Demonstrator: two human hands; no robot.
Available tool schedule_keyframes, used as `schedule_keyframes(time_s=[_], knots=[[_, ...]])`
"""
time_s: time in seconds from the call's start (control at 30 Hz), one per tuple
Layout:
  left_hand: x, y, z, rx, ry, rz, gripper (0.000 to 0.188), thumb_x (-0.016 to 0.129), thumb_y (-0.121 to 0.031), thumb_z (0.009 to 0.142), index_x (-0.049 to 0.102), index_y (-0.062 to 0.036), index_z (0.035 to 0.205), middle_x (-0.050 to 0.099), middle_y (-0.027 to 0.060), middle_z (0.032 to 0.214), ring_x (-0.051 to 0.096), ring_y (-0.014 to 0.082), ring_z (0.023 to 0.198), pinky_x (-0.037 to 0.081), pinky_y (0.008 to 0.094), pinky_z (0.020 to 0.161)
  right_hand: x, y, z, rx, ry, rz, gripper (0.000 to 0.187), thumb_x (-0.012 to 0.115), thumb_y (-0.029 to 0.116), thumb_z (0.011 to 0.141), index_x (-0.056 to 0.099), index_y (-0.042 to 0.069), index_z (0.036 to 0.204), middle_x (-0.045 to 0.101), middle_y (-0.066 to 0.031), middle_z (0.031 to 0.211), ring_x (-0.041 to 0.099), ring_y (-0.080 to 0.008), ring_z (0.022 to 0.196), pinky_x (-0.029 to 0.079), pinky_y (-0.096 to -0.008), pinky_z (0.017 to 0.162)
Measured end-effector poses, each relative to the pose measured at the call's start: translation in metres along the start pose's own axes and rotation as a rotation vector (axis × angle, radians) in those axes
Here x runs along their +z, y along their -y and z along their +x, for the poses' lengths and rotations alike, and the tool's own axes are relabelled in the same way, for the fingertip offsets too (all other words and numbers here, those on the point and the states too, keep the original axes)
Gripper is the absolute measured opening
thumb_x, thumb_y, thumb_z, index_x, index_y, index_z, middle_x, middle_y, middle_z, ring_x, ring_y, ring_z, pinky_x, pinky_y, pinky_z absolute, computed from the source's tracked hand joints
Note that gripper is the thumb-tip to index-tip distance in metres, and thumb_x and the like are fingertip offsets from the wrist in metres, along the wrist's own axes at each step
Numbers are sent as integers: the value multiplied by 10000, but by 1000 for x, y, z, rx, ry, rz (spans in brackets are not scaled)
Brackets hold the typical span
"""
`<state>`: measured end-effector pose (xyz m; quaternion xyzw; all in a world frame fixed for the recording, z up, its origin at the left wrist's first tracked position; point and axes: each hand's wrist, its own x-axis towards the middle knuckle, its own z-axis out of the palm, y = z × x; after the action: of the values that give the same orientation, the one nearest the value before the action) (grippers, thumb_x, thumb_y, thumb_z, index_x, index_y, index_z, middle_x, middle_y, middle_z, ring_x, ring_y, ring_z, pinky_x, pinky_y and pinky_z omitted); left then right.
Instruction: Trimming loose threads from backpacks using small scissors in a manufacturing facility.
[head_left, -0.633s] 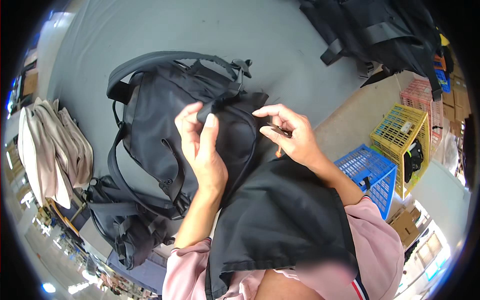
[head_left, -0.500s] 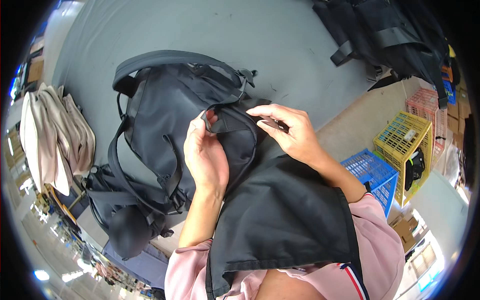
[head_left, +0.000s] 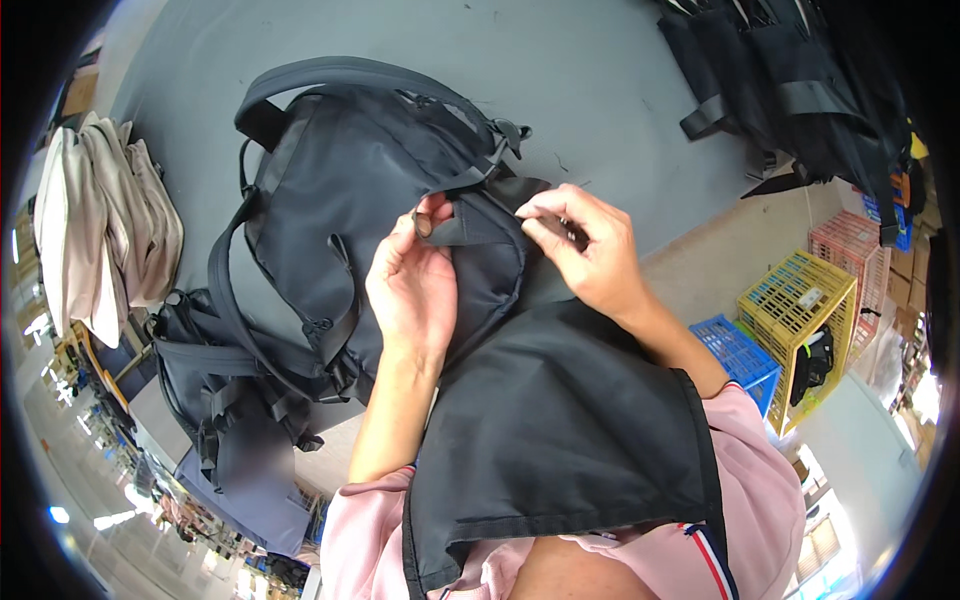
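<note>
A black backpack lies on the grey table in front of me, its padded shoulder strap arching along the far side. My left hand is closed at the near right part of the bag, thumb and fingers pinching the folded end of a black webbing strap. Just to the right, my right hand is curled with thumb and forefinger close together beside the bag's edge. A small dark tool with shiny spots sits in its palm; the fingers hide most of it, so its kind is unclear.
The grey table spreads beyond the backpack. More black bags lie at the far right, and another black bag at the near left. Beige bags hang at the left. Yellow and blue crates stand at the right.
The view has shifted slightly, so the backpack appears higher. My right thumb and forefinger have drawn closer together. My left hand keeps its pinch on the strap end.
</note>
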<state>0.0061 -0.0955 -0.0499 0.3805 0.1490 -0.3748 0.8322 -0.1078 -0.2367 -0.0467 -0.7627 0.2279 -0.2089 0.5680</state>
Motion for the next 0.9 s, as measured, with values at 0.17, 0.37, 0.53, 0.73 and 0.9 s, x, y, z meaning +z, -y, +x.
schedule_keyframes(time_s=[0.17, 0.37, 0.53, 0.73, 0.9], knots=[[-1, 5, 3, -14, 29, 3, 125, 518, -91, 844, 584, 16, 839, 608, 121, 1043, 536, 236, 1049, 340, 344, 1020, 0, -4, -11, -93, 47, 30, 225, 709, -35, 710, 627, 21, 912, 523, -39, 723, 442, -116, 574, 361, -235, 530], [-5, 3, 3, -12, 44, 6, 136, 525, -97, 844, 593, 20, 861, 611, 120, 1049, 537, 232, 1047, 334, 338, 1021, -14, -8, -20, 296, 123, 418, 63, 581, 41, 864, 555, 4, 820, 504, 19, 747, 435, -37, 623, 357, -203, 516], [-4, -2, -17, 23, 52, 243, 282, 565, -172, 869, 609, 52, 1033, 606, 98, 1051, 535, 209, 1032, 345, 315, 975, -19, -4, -19, 320, 27, 308, 174, 549, 157, 930, 593, -4, 879, 518, 17, 722, 426, -10, 580, 332, -174, 451], [-6, -3, -33, -89, -18, 586, 211, 552, -197, 914, 633, -2, 913, 616, 12, 891, 513, 70, 797, 402, 221, 757, -17, -31, 29, 323, 63, 331, 287, 510, 251, 954, 622, 25, 1092, 575, -9, 836, 460, -26, 538, 353, -167, 433], [-3, -4, -37, 571, -15, 1338, 170, 588, -175, 863, 616, -42, 965, 529, 111, 1164, 523, 190, 946, 362, 321, 898, -8, -12, 28, 580, 431, 611, 402, 603, 247, 886, 562, -6, 1196, 613, -8, 859, 531, -35, 607, 418, -180, 478]])
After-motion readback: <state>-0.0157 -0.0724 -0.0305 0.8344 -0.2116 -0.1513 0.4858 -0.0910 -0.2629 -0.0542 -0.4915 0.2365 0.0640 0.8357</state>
